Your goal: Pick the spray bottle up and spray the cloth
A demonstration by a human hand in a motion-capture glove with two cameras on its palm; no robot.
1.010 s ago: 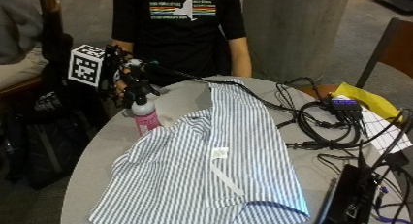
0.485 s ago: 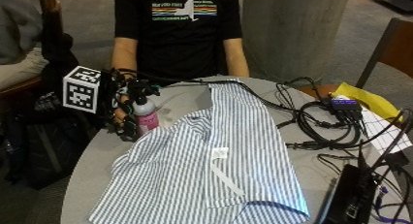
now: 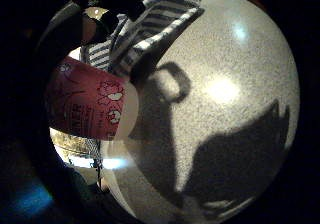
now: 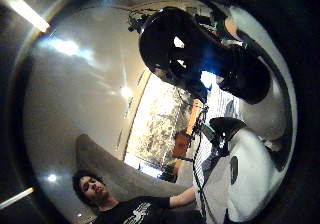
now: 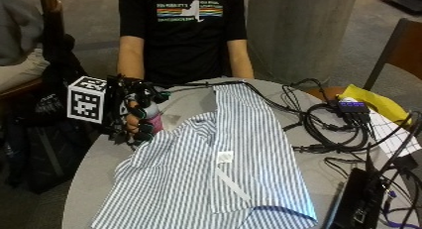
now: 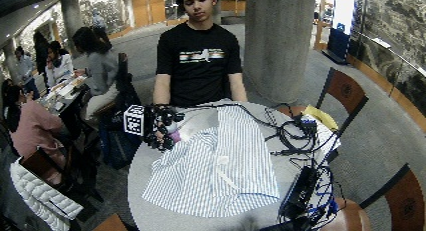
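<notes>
Spray bottle [image 5: 153,121], pink-bodied with a pale top, sits inside the gloved right hand [image 5: 133,117] at the near-left edge of the round tabletop [image 5: 92,169], just beside the collar end of the striped cloth [image 5: 217,164]. Of the two hands, only the gloved one is at work: its fingers are curled round the bottle's body, with the pink label showing between them in the outside view; the bare one is out of sight below the table edge. In the little-finger-side palm view the pink label [image 3: 90,104] fills the space next to the palm, and the speckled tabletop [image 3: 225,84] and a fold of the striped cloth [image 3: 150,24] lie beyond it, so the bottle looks raised off or barely clear of the surface, though I cannot tell for certain whether its base touches. The grasp therefore appears made, and the pick-up looks done or nearly so. What seems left is turning the nozzle toward the shirt, which is spread flat across the middle of the tabletop, and working the trigger; no mist or wet patch shows on the fabric. Cables [image 5: 323,125] lie well apart on the far side.
</notes>
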